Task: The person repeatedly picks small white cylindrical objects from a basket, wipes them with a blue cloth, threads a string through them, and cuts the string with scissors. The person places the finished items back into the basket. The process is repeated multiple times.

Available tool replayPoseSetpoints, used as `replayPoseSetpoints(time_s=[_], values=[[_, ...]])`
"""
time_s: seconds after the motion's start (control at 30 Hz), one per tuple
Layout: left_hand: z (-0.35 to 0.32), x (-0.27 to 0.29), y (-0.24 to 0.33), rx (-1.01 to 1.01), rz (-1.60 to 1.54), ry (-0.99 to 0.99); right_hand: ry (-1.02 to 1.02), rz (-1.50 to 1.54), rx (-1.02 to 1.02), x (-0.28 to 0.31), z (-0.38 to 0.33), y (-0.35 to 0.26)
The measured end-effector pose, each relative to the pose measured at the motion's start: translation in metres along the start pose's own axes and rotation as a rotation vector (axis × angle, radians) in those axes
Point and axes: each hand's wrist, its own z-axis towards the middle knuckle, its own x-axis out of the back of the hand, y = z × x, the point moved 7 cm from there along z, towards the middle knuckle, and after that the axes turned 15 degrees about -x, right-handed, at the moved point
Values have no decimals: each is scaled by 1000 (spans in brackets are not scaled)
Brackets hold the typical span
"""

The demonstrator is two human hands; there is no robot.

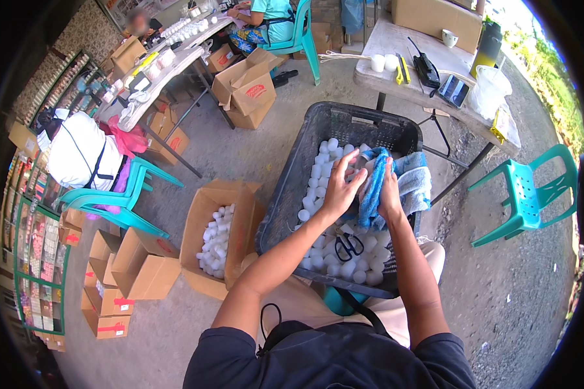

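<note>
A black plastic crate (285,175) stands before me, its near end over my lap, with many small white rounded cylinders (313,183) inside. My right hand (389,192) is closed on a blue towel (372,191) above the crate's right half. To its left, my left hand (341,188) has its fingers and thumb curved beside the towel. Something whitish shows between them, too indistinct to name. A blue-and-grey cloth (414,181) hangs over the crate's right rim. Dark-handled scissors (348,247) lie on the white pieces near the crate's front.
A cardboard box (191,227) of white pieces stands left of the crate; more open boxes (146,269) lie beyond. A table (396,39) holds a radio (424,68), phone (454,91) and bottle (488,48). A green chair (529,194) stands right. Other people sit at the far-left table.
</note>
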Motion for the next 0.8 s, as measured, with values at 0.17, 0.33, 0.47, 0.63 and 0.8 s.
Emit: replayPoseSetpoints(time_s=[0.17, 0.33, 0.47, 0.63, 0.8], values=[[-23, -33, -25, 513, -342, -223, -36, 7, 27, 11, 16, 14], [4, -1, 3, -78, 96, -104, 85, -146, -73, -3, -3, 4], [15, -1, 14, -174, 142, -220, -15, -348, -56, 13, 13, 16], [7, 1, -15, 47, -125, -118, 106, -423, -55, 9, 3, 16], [-5, 17, -53, 174, 44, 78, -24, -528, 49, -13, 0, 11]])
